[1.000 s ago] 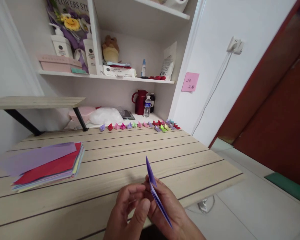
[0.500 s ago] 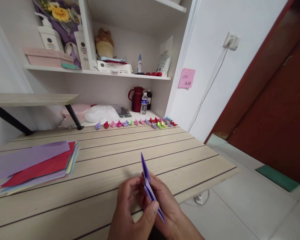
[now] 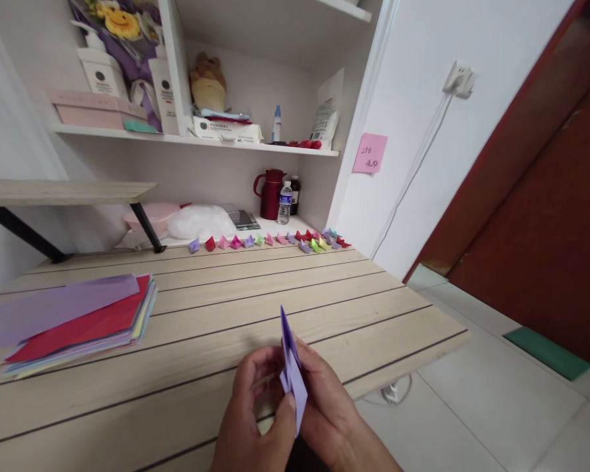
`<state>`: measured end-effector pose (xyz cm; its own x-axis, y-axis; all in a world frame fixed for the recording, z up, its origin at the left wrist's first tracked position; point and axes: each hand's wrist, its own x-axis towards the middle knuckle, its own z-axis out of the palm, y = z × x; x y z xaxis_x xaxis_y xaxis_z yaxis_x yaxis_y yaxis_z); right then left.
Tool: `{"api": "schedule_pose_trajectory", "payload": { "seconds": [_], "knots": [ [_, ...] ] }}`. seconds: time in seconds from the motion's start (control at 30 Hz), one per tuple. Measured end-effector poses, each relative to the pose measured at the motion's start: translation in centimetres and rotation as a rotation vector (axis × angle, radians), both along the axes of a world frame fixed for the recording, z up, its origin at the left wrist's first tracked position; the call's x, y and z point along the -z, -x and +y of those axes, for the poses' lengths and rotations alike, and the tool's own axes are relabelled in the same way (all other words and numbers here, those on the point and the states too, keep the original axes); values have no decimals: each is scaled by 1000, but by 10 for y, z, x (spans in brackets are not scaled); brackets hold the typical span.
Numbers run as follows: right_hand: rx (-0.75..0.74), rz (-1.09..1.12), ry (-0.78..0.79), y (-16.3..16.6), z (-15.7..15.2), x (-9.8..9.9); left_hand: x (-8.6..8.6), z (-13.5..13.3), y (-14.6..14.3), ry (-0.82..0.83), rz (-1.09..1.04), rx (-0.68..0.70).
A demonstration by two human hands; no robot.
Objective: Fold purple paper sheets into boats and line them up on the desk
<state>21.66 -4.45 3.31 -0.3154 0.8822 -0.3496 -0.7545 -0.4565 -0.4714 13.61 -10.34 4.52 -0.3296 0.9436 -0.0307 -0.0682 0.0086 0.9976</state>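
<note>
Purple folded paper (image 3: 291,367) is being held upright over the near edge of the counter (image 3: 216,308), being gripped from both sides by the closed fingers of the left hand (image 3: 255,419) and the right hand (image 3: 332,413). Edges are best being kept aligned while the crease is being pinched.

Purple paper (image 3: 292,367): folded to a narrow pointed strip, standing near upright, tip up, pinched between both hands above the tabletop's (image 3: 255,308) near edge.
</note>
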Motion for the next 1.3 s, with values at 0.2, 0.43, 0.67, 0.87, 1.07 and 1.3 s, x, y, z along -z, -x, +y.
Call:
{"api": "schedule_pose_trajectory", "payload": {
  "seconds": [0.2, 0.43, 0.67, 0.87, 1.07, 1.3],
  "knots": [
    [55, 19, -24, 2, -2, 4, -5, 0, -3, -47, 84, -80],
    [202, -169, -205, 7, -7, 10, 0, -2, -7, -127, 149, -164],
    [242, -134, -199, 16, -13, 5, 9, -5, -5, -175, 219, -250],
    [212, -73, -222, 18, -16, 6, 6, -5, 1, -61, 109, -276],
    [72, -321, -398, 11, -8, 11, 20, -2, 12, 3, 41, -288],
    [274, -915, -919, -12, -18, 18, 30, 1, 10, -82, 281, -447]
  ]
}}
